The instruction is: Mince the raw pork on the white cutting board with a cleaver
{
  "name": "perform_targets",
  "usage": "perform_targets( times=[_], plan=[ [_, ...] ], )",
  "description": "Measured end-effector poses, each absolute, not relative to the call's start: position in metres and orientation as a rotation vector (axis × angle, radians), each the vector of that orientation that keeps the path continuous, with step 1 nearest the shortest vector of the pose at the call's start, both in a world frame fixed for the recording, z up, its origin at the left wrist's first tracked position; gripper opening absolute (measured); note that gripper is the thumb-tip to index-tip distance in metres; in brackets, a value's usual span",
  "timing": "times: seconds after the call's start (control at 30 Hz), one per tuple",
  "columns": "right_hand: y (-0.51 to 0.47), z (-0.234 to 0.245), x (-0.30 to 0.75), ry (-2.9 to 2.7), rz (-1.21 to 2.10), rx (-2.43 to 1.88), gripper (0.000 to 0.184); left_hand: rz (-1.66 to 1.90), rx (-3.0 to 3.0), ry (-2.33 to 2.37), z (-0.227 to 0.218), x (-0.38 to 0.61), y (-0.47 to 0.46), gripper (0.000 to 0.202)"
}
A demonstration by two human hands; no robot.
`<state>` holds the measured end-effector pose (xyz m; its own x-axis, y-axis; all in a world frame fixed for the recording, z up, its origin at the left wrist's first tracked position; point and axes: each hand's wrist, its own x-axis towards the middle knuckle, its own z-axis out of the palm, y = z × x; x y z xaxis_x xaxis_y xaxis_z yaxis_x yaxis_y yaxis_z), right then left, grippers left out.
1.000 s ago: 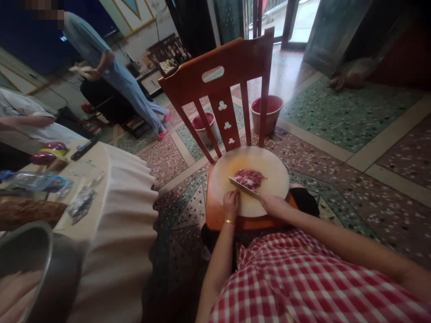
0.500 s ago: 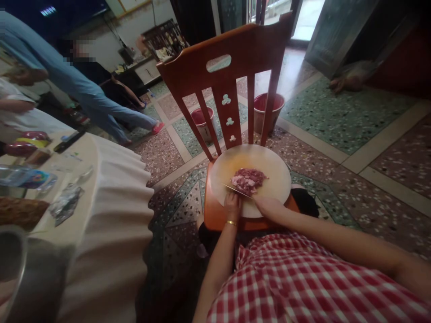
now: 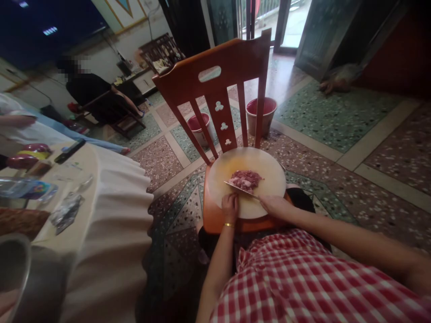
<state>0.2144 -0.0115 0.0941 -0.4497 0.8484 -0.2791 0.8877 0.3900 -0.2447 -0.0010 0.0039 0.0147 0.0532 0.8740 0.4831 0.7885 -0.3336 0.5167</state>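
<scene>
A round pale cutting board lies on the seat of a red wooden chair in front of me. A small heap of minced pink meat sits at the board's middle. My right hand is closed round the handle of a cleaver, whose blade lies at the near edge of the meat. My left hand, with a gold bangle at the wrist, rests curled on the near rim of the board just left of the blade.
A table with a white pleated cloth stands at my left, carrying a metal pot, bottles and wrappers. Two pink buckets stand on the terrazzo floor behind the chair. A person in black sits far left.
The cleaver has kept working at the meat's near edge, and the blade sits slightly higher. The person in blue has walked out of view to the left. My head has shifted a little.
</scene>
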Motion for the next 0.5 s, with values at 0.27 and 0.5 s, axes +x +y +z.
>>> perform_targets(
  times=[0.27,0.5],
  plan=[
    [-0.001,0.104,0.168,2.549,-0.602,1.537,0.029,1.016,2.33,1.752,0.006,-0.007,0.009,0.017],
    [0.02,0.117,0.131,2.698,-0.617,1.47,0.038,0.963,2.177,1.836,0.021,0.001,0.002,0.023]
  ],
)
